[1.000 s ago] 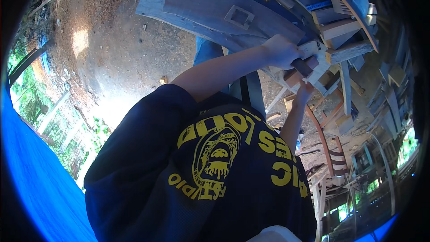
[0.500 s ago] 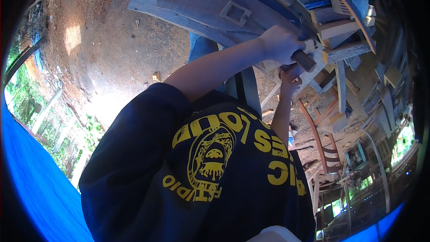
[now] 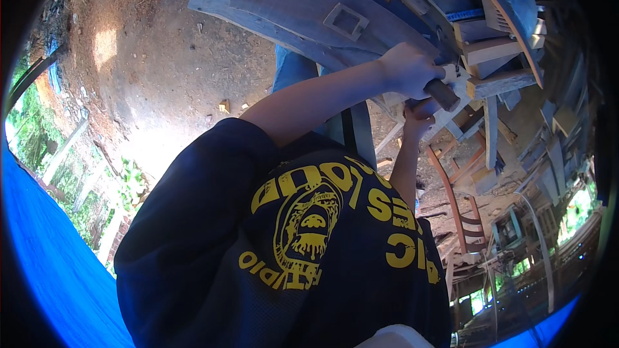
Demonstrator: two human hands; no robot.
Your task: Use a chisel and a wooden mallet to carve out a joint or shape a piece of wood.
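My left hand (image 3: 410, 69) reaches across from the left, its fingers closed. A dark brown wooden piece (image 3: 443, 94) with a blunt end sticks out from that grip, and the rest of it is covered by the hand. Close below is my right hand (image 3: 419, 121), with fingers curled near the underside of the dark piece. What lies inside the right hand's fingers is hidden. Both hands are at the near right end of a long wooden board (image 3: 290, 3). On that board, left of my hands, rests a small square wooden frame (image 3: 346, 22).
Stacked wood blocks (image 3: 500, 48) crowd the right of the hands. A curved strip (image 3: 516, 26) arches over them. Reddish-brown chair parts (image 3: 451, 200) stand on the floor at lower right. Bare earth floor (image 3: 161, 45) spreads at left, and blue tarp (image 3: 51, 264) hangs at lower left.
The whole view has shifted slightly, moving the board and hands a little right and down in the picture. Both hands keep nearly the same grip and place against the board.
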